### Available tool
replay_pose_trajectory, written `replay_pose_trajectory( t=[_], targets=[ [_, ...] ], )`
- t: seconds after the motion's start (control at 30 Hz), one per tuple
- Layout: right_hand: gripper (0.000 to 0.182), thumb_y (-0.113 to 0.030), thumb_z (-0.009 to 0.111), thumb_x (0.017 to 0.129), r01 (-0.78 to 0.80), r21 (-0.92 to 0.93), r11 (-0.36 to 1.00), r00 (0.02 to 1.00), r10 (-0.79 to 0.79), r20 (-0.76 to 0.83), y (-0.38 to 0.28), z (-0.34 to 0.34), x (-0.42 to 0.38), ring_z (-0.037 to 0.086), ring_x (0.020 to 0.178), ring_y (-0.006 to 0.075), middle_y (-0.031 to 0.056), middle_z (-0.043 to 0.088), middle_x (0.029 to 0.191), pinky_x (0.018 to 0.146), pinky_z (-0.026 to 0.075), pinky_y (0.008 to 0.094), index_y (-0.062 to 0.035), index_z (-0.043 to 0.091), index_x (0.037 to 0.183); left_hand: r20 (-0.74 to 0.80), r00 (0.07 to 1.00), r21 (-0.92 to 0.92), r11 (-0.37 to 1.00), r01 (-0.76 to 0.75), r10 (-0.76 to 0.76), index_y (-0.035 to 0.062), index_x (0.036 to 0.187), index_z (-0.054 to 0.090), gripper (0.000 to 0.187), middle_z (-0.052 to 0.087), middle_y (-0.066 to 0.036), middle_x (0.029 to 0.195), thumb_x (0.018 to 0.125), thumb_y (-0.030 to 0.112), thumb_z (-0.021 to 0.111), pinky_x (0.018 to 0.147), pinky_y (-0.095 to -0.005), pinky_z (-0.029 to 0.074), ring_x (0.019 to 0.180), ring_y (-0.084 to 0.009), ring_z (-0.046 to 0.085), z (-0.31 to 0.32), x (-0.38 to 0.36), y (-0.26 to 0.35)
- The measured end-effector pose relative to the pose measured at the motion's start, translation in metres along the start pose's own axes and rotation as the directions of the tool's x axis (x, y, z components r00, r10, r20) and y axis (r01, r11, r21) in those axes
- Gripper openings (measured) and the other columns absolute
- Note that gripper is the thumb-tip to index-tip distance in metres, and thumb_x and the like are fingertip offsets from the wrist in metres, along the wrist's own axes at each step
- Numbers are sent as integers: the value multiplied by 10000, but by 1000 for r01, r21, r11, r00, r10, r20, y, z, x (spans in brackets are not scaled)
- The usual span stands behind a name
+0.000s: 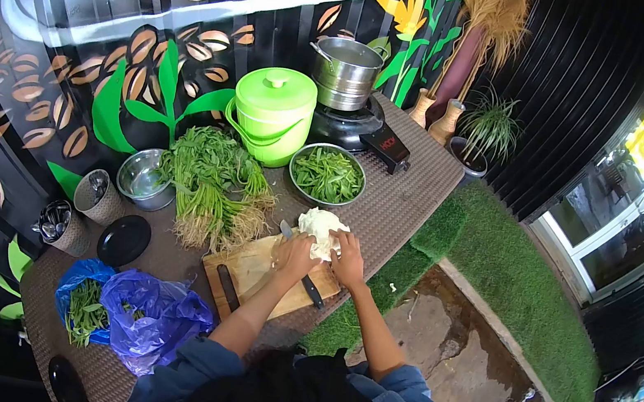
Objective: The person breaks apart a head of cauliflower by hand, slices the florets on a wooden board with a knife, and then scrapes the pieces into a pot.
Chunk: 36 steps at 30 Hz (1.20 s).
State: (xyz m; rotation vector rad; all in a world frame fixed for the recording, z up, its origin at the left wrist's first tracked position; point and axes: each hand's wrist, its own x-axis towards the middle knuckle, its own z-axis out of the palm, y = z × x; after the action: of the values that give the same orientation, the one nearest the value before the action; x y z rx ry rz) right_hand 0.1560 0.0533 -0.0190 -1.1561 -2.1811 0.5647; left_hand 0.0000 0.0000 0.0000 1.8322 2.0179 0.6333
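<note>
A creamy-white, crinkled lump (pixel 321 227), perhaps a leafy vegetable head or crumpled wrapping, sits at the far end of a wooden cutting board (pixel 261 275). My left hand (pixel 295 255) is bent against its near left side. From the right, my right hand (pixel 346 260) grips it with curled fingers. Under my left hand lies a knife, its black handle (pixel 313 291) pointing toward me and its blade tip (pixel 285 228) showing beyond the fingers. Neither hand holds that handle. A metal bowl (pixel 324 199) of cut green leaves stands just behind the lump.
Bunched greens with roots (pixel 216 185) lie left of the board. Behind stand a green lidded bucket (pixel 272 114) and a steel pot (pixel 346 76) on a black stove (pixel 342 125). Left are a metal bowl (pixel 147 179), a black plate (pixel 124 240) and a purple bag (pixel 155 317). The table edge runs right.
</note>
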Motion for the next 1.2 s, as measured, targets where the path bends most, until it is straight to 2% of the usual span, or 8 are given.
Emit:
replay_pose_trajectory(
  t=[0.07, 0.2, 0.4, 0.6, 0.83, 0.97, 1.03, 1.2],
  targets=[
    [562, -52, 644, 714, 35, -18, 999, 999, -35, 0, 1, -2, 3, 453, 1120, 337, 144, 456, 1236, 978, 387, 404, -115, 486, 1250, -197, 962, 155, 975, -161, 190, 94, 983, 651, 421, 602, -78, 1006, 630, 282, 782, 860, -396, 428, 1027, -252, 527, 0, -2, 3],
    [609, -11, 632, 704, 91, -7, 996, 995, -91, 29, -7, -15, 13, 446, 1151, 344, 126, 448, 1256, 969, 389, 421, -164, 473, 1272, -206, 946, 115, 966, -233, 252, 87, 991, 642, 400, 602, -75, 995, 648, 254, 765, 863, -388, 418, 993, -246, 536, -5, -3, -9],
    [845, -58, 673, 694, 286, -497, 819, 947, -163, 276, -4, -11, 23, 301, 1314, 387, 155, 248, 1466, 1050, 335, 465, -338, 324, 1411, -168, 953, 140, 963, -230, 252, 109, 1029, 623, 396, 605, -61, 1004, 671, 224, 746, 892, -409, 383, 1005, -249, 540, 9, -2, -12],
    [904, -133, 741, 651, 331, -303, 894, 926, -246, 287, 10, -2, 35, 297, 1313, 410, 189, 197, 1486, 1080, 308, 462, -348, 315, 1418, -192, 973, 122, 987, -104, 126, 125, 1040, 623, 416, 590, -41, 1045, 651, 220, 736, 877, -429, 362, 1035, -247, 517, 5, -12, 0],
    [989, -247, 829, 497, 383, 67, 921, 844, -378, 380, -2, -46, 64, 437, 1190, 386, 194, 509, 1229, 1025, 357, 434, -192, 397, 1386, -196, 966, -144, 969, -199, 169, 75, 1033, 603, 505, 581, -60, 1035, 587, 251, 759, 863, -424, 359, 1023, -290, 487, -31, 8, -22],
    [951, -202, 819, 494, 341, 98, 935, 756, -335, 563, 1, -65, 83, 527, 1087, 330, 176, 558, 1157, 920, 456, 398, -153, 438, 1364, -119, 967, -214, 945, -248, 227, 13, 1071, 579, 546, 597, -114, 1051, 618, 252, 769, 891, -406, 395, 1031, -296, 532, -25, 25, -32],
    [946, -136, 804, 513, -64, 224, 972, 658, -128, 742, 0, -73, 88, 609, 940, 271, 150, 595, 1118, 740, 551, 356, -150, 423, 1379, 0, 980, -484, 857, -175, 201, 12, 1101, 573, 597, 600, -115, 1105, 603, 251, 800, 895, -373, 418, 1045, -264, 555, -22, 31, -34],
    [939, -75, 788, 536, -139, 191, 972, 632, -61, 773, -11, -78, 92, 627, 844, 214, 122, 612, 1089, 611, 581, 309, -174, 410, 1389, 33, 957, -462, 854, -240, 287, 48, 1127, 573, 656, 598, -111, 1122, 562, 256, 836, 894, -361, 422, 1043, -241, 564, -40, 30, -19]
  ],
)
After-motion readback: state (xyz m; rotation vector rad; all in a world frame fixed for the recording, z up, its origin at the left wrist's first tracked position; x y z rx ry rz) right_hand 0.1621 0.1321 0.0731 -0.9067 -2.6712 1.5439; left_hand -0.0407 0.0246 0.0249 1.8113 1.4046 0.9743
